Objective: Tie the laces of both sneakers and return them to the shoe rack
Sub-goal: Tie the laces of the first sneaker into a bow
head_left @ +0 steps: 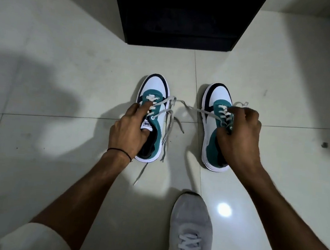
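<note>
Two white, teal and black sneakers stand side by side on the tiled floor, toes pointing away from me. My left hand (129,128) grips the tongue of the left sneaker (156,90), thumb inside the opening and a finger on the laces. Its grey laces (169,121) hang loose to the right and trail past the heel. My right hand (238,135) holds the right sneaker (212,133) at its tongue and laces, covering most of the opening. A loose lace (193,109) of that sneaker stretches left across the floor between the shoes.
The black shoe rack (181,16) stands on the floor straight ahead, beyond the sneakers. My own foot in a grey sneaker (191,226) rests at the bottom centre. A small dark speck (324,144) lies on the tiles at the right.
</note>
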